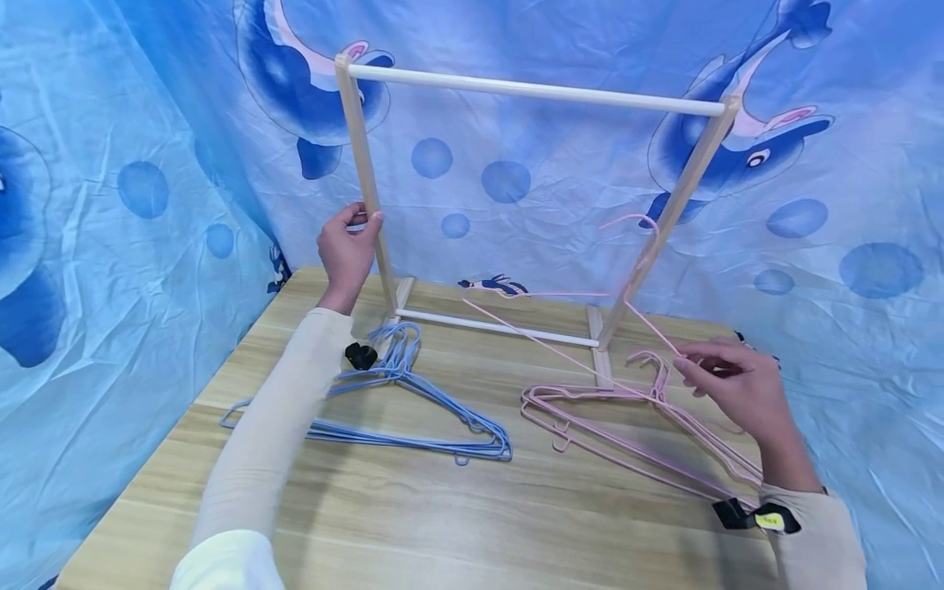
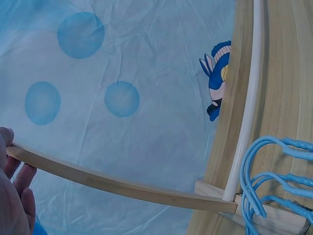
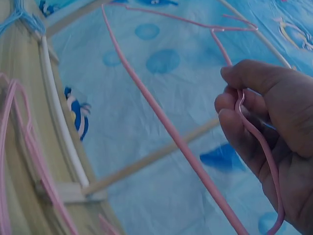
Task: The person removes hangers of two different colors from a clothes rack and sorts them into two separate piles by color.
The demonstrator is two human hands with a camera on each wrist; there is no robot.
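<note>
A small rack with wooden posts [image 1: 359,147] and a white top rod [image 1: 531,88] stands at the back of the table. My left hand [image 1: 347,250] holds its left post about midway up, thumb in front; the left wrist view shows fingers around the post [image 2: 112,185]. On the other side, my right hand [image 1: 737,385] pinches one side of a pink hanger [image 3: 166,122]. This hanger is raised, its hook [image 1: 634,218] overlapping the right post in the head view. Below it lie several pink hangers [image 1: 659,393] on the table.
Several blue hangers [image 1: 401,373] lie in a stack at the left, their hooks toward the rack's left foot. A white lower rod [image 1: 501,326] joins the posts near the wooden table [image 1: 472,516]. Blue printed cloth [image 1: 546,246] hangs behind and at both sides.
</note>
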